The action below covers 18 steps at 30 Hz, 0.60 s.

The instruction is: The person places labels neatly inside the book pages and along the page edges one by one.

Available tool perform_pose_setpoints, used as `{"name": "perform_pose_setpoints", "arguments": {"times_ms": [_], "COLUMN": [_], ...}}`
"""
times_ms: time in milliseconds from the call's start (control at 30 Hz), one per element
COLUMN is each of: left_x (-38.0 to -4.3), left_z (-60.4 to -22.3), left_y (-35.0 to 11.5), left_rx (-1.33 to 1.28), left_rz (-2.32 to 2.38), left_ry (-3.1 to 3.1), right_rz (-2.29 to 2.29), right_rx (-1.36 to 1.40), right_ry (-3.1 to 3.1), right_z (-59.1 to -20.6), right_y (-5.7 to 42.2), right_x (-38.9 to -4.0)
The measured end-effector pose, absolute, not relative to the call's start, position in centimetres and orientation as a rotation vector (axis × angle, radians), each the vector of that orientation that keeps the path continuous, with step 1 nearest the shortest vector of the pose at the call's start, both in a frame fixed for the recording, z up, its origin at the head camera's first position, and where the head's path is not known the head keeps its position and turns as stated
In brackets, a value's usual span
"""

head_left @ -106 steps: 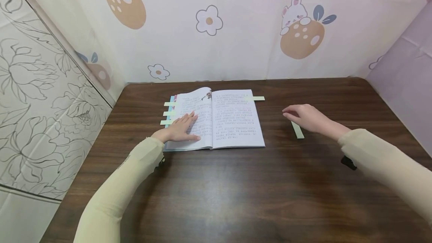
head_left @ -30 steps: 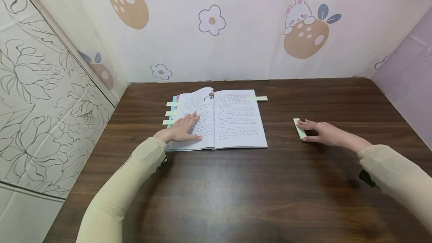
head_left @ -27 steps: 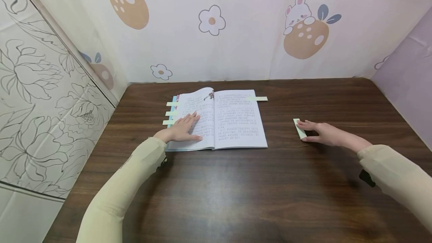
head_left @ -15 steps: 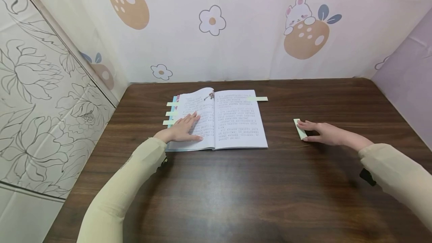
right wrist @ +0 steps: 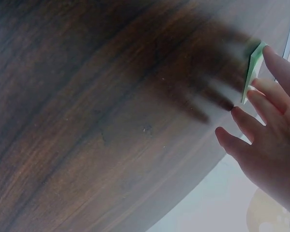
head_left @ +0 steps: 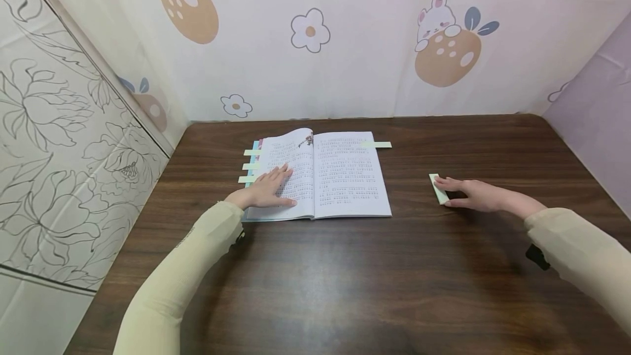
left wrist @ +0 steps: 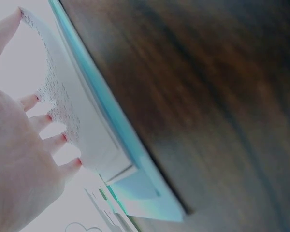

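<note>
An open book (head_left: 345, 179) with printed text lies flat on the table. My left hand (head_left: 266, 188) rests on its left page with the fingers spread and fairly straight; the left wrist view shows the same hand (left wrist: 29, 150) over the page beside the book's light-blue cover edge (left wrist: 101, 92). To the right of the book lies a narrow pale-green pad of sticky notes (head_left: 437, 190). My right hand (head_left: 475, 196) holds it at the table, thumb at its near end and fingertips toward the far end. The right wrist view shows the pad (right wrist: 253, 65) between thumb and forefinger.
Several pale-green sticky tabs (head_left: 250, 166) stick out from the book's left side. Another single tab (head_left: 382, 145) juts from the right page's upper edge. The dark wooden table (head_left: 320, 289) meets a patterned wall (head_left: 355, 81) at the back.
My right hand has come down from above the sticky-note pad to its right side, the thumb now at the near end. Over the last second both hands have stayed still.
</note>
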<state>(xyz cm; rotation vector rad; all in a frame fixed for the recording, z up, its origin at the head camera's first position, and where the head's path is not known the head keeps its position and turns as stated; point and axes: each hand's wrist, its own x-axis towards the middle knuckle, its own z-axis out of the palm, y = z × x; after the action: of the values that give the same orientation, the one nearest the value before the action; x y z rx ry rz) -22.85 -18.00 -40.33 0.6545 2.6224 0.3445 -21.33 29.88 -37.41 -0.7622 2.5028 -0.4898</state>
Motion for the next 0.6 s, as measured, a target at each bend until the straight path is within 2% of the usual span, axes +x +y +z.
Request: {"name": "perform_pose_setpoints", "arguments": {"times_ms": [600], "left_x": [-22.84], "left_z": [-40.15], "left_y": [-17.96], "left_rx": [0.646], "left_rz": [0.352], "left_ry": [2.621], "right_rz": [-0.486], "right_rx": [-0.797], "right_ry": [2.549], "right_z": [-37.52], "right_y": [29.76], "right_x": [-21.23]}}
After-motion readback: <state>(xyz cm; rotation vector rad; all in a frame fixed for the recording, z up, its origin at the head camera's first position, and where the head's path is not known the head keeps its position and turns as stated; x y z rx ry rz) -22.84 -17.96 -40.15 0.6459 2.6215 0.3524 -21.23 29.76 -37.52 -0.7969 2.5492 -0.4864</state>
